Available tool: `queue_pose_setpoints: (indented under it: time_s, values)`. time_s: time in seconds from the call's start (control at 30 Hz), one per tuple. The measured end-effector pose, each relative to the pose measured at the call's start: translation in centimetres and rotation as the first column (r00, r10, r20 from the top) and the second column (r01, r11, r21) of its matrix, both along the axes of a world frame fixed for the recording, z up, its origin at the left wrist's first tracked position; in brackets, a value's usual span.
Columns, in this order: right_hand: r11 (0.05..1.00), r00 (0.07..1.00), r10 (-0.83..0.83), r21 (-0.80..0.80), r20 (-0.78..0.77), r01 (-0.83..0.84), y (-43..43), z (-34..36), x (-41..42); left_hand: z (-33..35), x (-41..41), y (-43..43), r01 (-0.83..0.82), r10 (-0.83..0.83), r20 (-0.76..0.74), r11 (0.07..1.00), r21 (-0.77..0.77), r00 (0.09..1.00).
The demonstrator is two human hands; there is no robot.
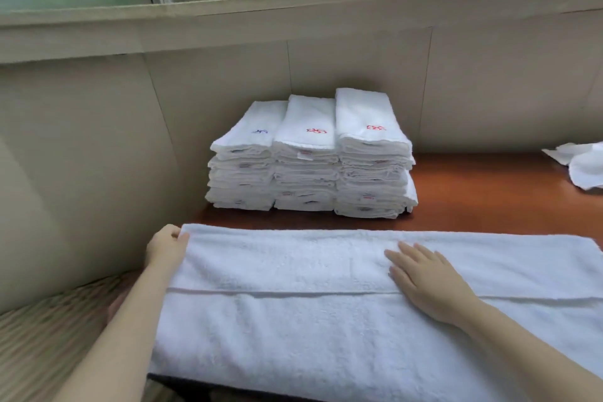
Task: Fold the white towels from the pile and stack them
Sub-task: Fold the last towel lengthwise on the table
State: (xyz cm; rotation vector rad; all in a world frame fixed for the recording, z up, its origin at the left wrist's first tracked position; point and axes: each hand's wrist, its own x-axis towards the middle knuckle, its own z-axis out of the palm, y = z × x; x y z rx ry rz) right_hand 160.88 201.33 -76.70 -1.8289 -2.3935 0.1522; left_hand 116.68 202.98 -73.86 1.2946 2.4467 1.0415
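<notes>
Towel (293,320) part-folded lengthwise at near edge of table (489,192) — left hand (166,246) grips its far-left corner, right hand (421,281) flat, fingers straight, on its middle. Cross folds likely remain. Behind: three stacks (306,157) done. Far right — pile (580,163), still unfolded.

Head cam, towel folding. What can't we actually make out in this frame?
All head view:
1. The loose towels are cut off by the right frame edge, so their number is unknown.
2. The spread towel runs out of frame at its near right part, and its own top hides the layers beneath.
3. The embroidery on the folded stacks is too small and blurred to read.
4. The left hand grips the towel corner, which hides its fingertips.
</notes>
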Motion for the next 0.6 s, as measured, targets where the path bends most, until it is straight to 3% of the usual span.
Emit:
queue_pose_setpoints:
  time_s: [0.13, 0.27, 0.33, 0.37, 0.4, 0.43, 0.5, 0.57, 0.6]
  values:
    - [0.994, 0.999, 0.036, 0.1, 0.027, -0.039, -0.6, 0.5, -0.1, -0.3, -0.6, 2.1, -0.025, 0.01, -0.128, 0.993, -0.115, 0.992]
    - [0.989, 0.976, 0.123, 0.06, 0.18, -0.136, -2.6, 2.0, -0.3, 0.2, 0.9, 1.5, -0.026, -0.059, -0.399, 0.978, -0.206, 0.915]
    - [0.967, 0.958, 0.23, 0.067, 0.17, -0.244, -4.5, 3.1, -0.6, 0.8, 2.7, -0.3, 0.007, -0.135, -0.617, 0.979, -0.205, 0.775]
    - [0.949, 0.945, 0.304, 0.052, 0.119, -0.312, -5.7, 3.8, -0.8, 0.8, 3.7, -1.4, 0.132, -0.249, -0.686, 0.967, -0.219, 0.684]
    - [0.933, 0.931, 0.361, -0.006, 0.06, -0.361, -7.1, 4.5, -0.9, 0.5, 4.6, -3.0, 0.31, -0.426, -0.71, 0.903, -0.297, 0.56]
    - [0.911, 0.913, 0.406, -0.09, 0.027, -0.403, -8.8, 5.0, -1.0, 0.1, 5.5, -5.3, 0.49, -0.608, -0.644, 0.782, -0.384, 0.464]
    - [0.875, 0.859, 0.485, -0.08, 0.166, -0.478, -11.6, 4.4, -0.6, -1.4, 6.2, -10.4, 0.706, -0.784, -0.517, 0.579, -0.408, 0.345]
    - [0.857, 0.813, 0.461, 0.06, 0.355, -0.512, -13.3, 3.3, -0.1, -3.3, 6.1, -14.5, 0.774, -0.774, -0.601, 0.501, -0.387, 0.201]
    - [0.851, 0.821, 0.438, 0.126, 0.367, -0.51, -13.7, 2.6, 0.2, -4.0, 5.7, -15.7, 0.788, -0.739, -0.661, 0.482, -0.383, 0.13]
